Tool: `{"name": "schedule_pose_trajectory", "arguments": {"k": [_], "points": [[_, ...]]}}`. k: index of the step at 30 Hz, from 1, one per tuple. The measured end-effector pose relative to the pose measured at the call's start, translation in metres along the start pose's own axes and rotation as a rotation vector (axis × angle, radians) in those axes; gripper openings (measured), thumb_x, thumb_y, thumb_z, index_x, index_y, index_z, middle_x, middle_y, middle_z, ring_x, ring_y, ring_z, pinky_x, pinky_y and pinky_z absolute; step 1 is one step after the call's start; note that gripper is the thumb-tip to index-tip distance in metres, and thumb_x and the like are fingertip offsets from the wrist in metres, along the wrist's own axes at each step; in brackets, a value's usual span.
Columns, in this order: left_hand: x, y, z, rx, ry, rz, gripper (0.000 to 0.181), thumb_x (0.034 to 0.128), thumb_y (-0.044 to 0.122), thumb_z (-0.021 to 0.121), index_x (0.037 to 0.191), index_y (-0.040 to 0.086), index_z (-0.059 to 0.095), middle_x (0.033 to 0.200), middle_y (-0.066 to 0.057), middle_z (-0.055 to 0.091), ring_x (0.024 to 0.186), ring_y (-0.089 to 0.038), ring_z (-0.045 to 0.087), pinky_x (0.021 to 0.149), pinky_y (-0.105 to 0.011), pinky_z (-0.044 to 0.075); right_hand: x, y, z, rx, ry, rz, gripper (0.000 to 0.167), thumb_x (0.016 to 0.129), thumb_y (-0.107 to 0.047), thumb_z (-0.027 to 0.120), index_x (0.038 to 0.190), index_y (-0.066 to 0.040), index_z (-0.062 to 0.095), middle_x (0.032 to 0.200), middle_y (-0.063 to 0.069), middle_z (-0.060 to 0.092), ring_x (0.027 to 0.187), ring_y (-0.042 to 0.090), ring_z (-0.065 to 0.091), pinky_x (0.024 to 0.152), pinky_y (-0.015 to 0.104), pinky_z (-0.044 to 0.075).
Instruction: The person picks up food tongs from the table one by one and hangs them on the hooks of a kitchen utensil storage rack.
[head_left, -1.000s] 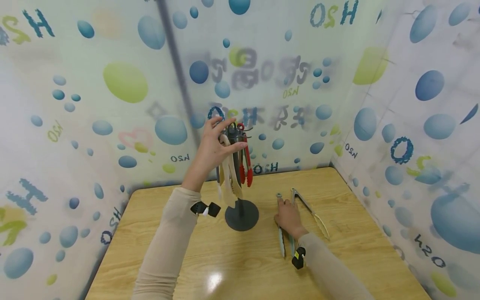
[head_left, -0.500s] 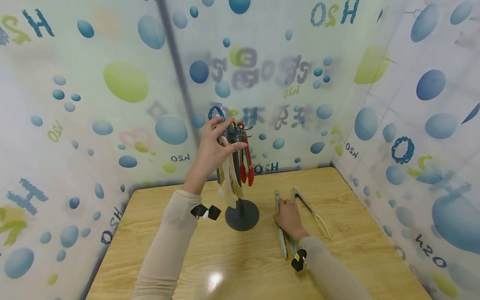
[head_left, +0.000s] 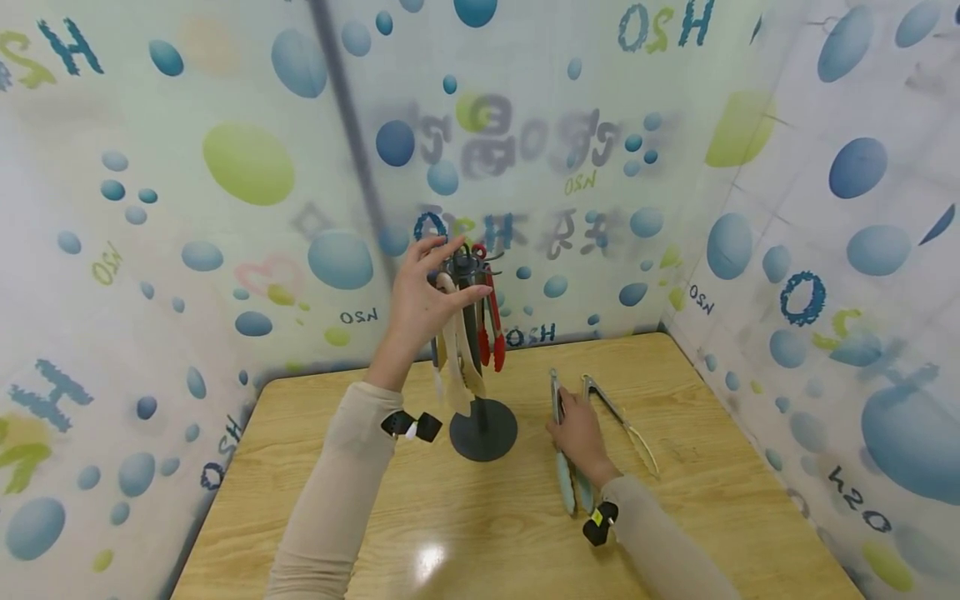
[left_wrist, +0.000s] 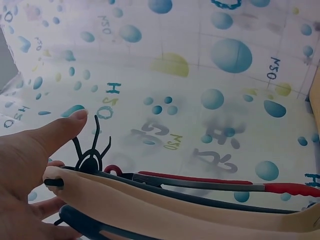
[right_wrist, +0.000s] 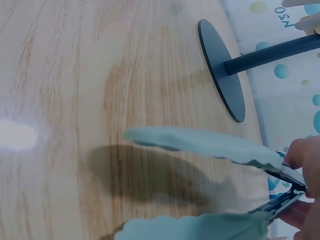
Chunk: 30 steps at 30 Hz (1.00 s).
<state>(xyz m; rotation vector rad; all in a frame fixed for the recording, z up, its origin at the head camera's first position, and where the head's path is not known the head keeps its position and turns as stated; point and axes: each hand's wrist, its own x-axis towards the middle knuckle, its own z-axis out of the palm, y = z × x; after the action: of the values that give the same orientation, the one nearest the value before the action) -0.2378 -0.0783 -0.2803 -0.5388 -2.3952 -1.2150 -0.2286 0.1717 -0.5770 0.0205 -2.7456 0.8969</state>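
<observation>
My left hand (head_left: 420, 304) is at the top of a dark utensil stand (head_left: 483, 432), thumb and fingers spread about its hooks. In the left wrist view the thumb is stretched out, and other fingers lie behind the hanging beige tongs (left_wrist: 135, 200). Red tongs (head_left: 492, 325) hang on the stand's far right. My right hand (head_left: 581, 433) grips metal tongs with light blue tips (head_left: 565, 482) by the handle end, right of the stand. Their two arms are spread apart, the tips over the table with a shadow beneath in the right wrist view. The palm is hidden.
Another pair of metal tongs (head_left: 618, 415) with yellowish tips lies spread on the wooden table (head_left: 420, 517), just right of my right hand. Patterned wall sheets (head_left: 322, 167) stand behind the table and at both sides.
The light blue tongs have shifted and turned slightly in my right hand, their handle end now higher and further forward. My left hand stays at the stand's top.
</observation>
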Motion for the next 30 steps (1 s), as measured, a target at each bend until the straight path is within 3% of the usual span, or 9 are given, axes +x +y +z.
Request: {"name": "schedule_pose_trajectory", "arguments": {"k": [4, 13, 25, 30], "points": [[0.000, 0.000, 0.000, -0.001, 0.004, -0.004, 0.075, 0.0764, 0.039, 0.085, 0.143, 0.025, 0.055, 0.153, -0.011, 0.038, 0.144, -0.031, 0.036, 0.112, -0.054, 0.038, -0.001, -0.003, -0.006, 0.044, 0.041, 0.007, 0.068, 0.081, -0.014, 0.076, 0.141, 0.003, 0.050, 0.122, 0.026, 0.062, 0.098, 0.036, 0.064, 0.084, 0.050, 0.053], [-0.001, 0.002, -0.002, -0.035, -0.017, -0.028, 0.073, 0.0784, 0.035, 0.084, 0.144, 0.023, 0.054, 0.151, -0.011, 0.036, 0.142, -0.031, 0.036, 0.112, -0.054, 0.038, 0.000, -0.004, -0.011, 0.116, 0.073, 0.013, 0.067, 0.085, -0.012, 0.071, 0.146, -0.001, 0.046, 0.131, 0.025, 0.056, 0.103, 0.037, 0.063, 0.085, 0.051, 0.054], [-0.001, 0.001, 0.001, -0.079, -0.014, -0.015, 0.072, 0.0791, 0.034, 0.084, 0.143, 0.023, 0.055, 0.151, -0.013, 0.034, 0.139, -0.030, 0.036, 0.110, -0.053, 0.040, 0.009, -0.006, -0.019, 0.174, 0.108, -0.043, 0.064, 0.094, -0.017, 0.063, 0.152, -0.007, 0.038, 0.125, 0.019, 0.056, 0.082, 0.024, 0.056, 0.065, 0.035, 0.048], [-0.001, 0.001, 0.001, -0.073, -0.008, -0.008, 0.071, 0.0791, 0.033, 0.084, 0.143, 0.022, 0.055, 0.150, -0.012, 0.035, 0.138, -0.030, 0.037, 0.109, -0.052, 0.040, 0.015, -0.013, -0.028, 0.196, 0.119, -0.035, 0.064, 0.095, -0.019, 0.062, 0.153, -0.008, 0.037, 0.130, 0.020, 0.053, 0.090, 0.027, 0.059, 0.070, 0.038, 0.052]]}}
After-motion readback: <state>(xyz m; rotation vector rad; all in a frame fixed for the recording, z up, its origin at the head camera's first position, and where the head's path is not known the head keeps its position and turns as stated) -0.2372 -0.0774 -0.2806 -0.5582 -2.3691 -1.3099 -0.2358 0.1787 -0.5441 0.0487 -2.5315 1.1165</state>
